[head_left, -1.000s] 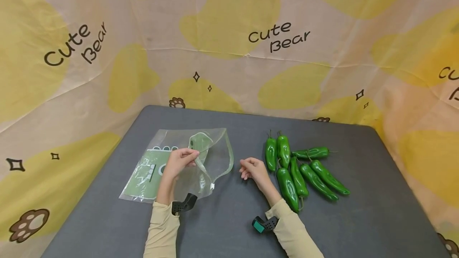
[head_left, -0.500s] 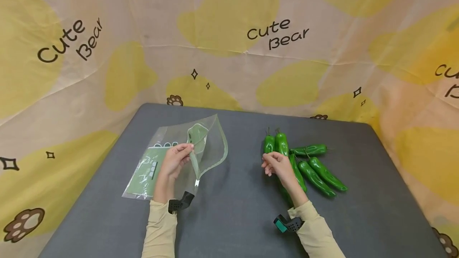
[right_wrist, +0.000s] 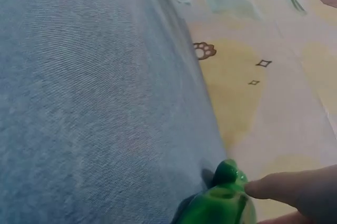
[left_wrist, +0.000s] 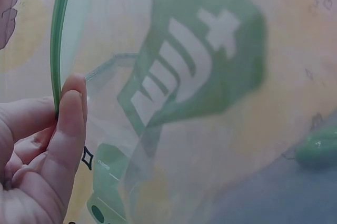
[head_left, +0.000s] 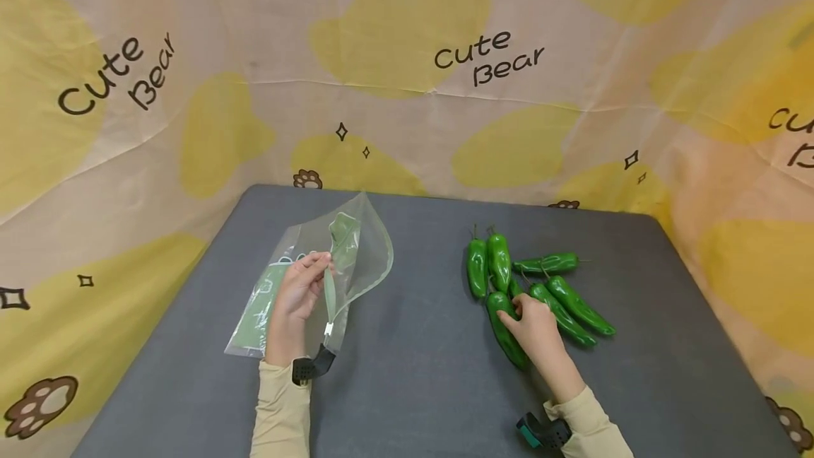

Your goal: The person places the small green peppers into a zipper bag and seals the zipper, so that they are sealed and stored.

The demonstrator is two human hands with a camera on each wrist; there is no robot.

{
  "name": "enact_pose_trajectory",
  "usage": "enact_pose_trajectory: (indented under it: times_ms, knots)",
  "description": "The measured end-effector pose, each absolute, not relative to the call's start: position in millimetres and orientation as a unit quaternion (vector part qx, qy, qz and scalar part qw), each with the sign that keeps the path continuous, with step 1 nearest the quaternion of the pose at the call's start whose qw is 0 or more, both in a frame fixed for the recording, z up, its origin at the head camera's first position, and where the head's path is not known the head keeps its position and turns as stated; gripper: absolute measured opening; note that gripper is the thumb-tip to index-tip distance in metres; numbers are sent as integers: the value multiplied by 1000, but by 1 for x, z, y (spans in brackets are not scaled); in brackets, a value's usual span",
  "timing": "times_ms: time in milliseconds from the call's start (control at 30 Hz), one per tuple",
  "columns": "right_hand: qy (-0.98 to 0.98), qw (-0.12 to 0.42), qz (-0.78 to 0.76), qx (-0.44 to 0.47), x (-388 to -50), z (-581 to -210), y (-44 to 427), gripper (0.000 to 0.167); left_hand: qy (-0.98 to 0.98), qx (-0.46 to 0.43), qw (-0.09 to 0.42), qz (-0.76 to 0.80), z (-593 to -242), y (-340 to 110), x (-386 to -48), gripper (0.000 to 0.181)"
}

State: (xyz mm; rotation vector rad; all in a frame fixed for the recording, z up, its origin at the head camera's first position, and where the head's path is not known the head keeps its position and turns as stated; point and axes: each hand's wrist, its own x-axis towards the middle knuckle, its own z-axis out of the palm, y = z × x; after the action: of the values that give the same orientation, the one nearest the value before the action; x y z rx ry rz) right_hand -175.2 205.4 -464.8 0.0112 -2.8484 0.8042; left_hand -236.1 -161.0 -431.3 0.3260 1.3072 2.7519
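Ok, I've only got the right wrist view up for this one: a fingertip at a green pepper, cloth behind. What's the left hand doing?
Observer: In the head view, the left hand pinches the edge of a clear bag.
Reviewer: Which part of the edge?
Observer: The left wrist view shows it holding the green strip along the bag's mouth.
Reviewer: And what lies beyond the right hand?
Observer: In the head view, one green pepper lies crosswise there, its stem toward the right of the picture.
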Motion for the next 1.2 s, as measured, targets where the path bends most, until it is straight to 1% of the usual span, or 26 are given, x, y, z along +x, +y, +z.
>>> enact_pose_trajectory:
  times_ms: [167,333,433,633,733,867,933,1000,1100,1167,1200]
  knots:
    - [-959,71,276,-2,-174,-470,207,38,445,95,35,890,-430,-159,-235,36]
    - [-951,43,307,-11,-173,-472,212,37,455,93,38,885,-429,-158,-233,38]
    - [-942,43,333,-17,-172,-467,215,39,457,91,40,884,-428,-157,-233,40]
    - [-910,90,404,-15,-172,-454,218,45,469,95,34,877,-424,-157,-231,41]
    - [-881,115,459,0,-176,-460,220,51,472,94,30,876,-423,-157,-230,41]
    - [-852,155,499,24,-190,-493,230,55,480,89,32,872,-421,-157,-229,41]
    - [-841,171,512,38,-195,-505,232,54,486,82,32,870,-420,-157,-228,41]
    - [-820,177,542,58,-193,-497,226,52,492,71,32,867,-419,-157,-228,40]
    - [-783,186,586,89,-191,-476,212,49,508,47,30,860,-418,-156,-228,38]
    - [-768,187,605,96,-186,-450,197,48,514,32,31,857,-418,-155,-228,36]
    - [-774,194,596,87,-188,-444,191,48,515,26,32,856,-417,-154,-228,36]
